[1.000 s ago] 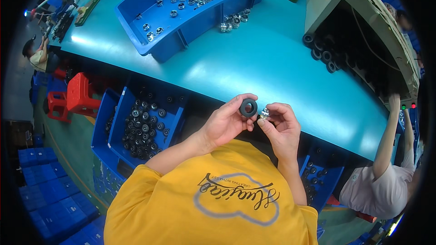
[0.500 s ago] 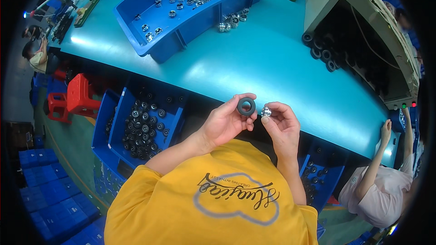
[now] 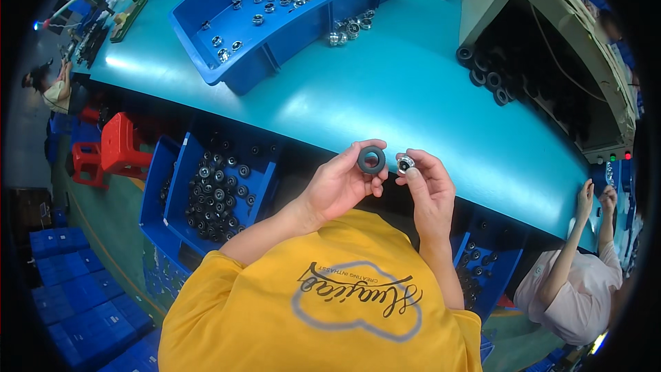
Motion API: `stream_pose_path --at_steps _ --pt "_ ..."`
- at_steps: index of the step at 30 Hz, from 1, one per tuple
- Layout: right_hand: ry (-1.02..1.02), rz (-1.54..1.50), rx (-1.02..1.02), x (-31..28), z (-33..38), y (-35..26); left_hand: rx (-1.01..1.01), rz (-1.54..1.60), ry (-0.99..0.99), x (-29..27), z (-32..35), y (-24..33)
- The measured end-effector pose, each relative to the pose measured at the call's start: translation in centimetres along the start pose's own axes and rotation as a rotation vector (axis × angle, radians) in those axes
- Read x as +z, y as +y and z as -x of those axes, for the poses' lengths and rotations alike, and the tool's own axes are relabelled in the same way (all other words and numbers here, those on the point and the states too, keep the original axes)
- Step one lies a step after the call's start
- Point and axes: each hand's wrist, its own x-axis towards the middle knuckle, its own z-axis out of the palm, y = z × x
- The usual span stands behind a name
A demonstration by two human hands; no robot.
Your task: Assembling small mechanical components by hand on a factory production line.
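My left hand [image 3: 342,182] grips a black rubber ring [image 3: 371,160] between thumb and fingers, its round hole facing up. Beside it, my right hand [image 3: 429,182] pinches a small shiny metal wheel hub [image 3: 405,164] with a dark centre. The ring and the hub are apart, a short gap between them, both held above the near edge of the teal workbench [image 3: 310,114].
A blue bin [image 3: 248,72] of metal hubs stands on the bench, several more hubs [image 3: 351,29] beside it. Black rings [image 3: 492,81] lie at the opening of a beige machine [image 3: 475,10]. Below are blue bins [image 3: 180,210] of finished-looking wheels. A co-worker [image 3: 571,289] sits at right.
The metal hub has turned in my right fingers, so its dark centre now shows. My left hand has barely moved. At right, the co-worker's far hand has come down.
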Motion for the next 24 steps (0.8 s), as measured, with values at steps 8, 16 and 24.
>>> stream_pose_path --at_steps 8,16,24 --pt "-0.054 -0.361 0.135 -1.9 -0.6 1.2 0.013 -0.043 -0.003 0.1 0.0 0.0" --pt "-0.112 -0.171 0.078 -0.6 -0.1 0.2 0.039 -0.213 0.055 0.8 0.3 -0.2" --pt "-0.012 0.32 -0.097 0.8 0.2 -0.5 0.114 -0.5 0.083 0.5 0.6 -1.3"
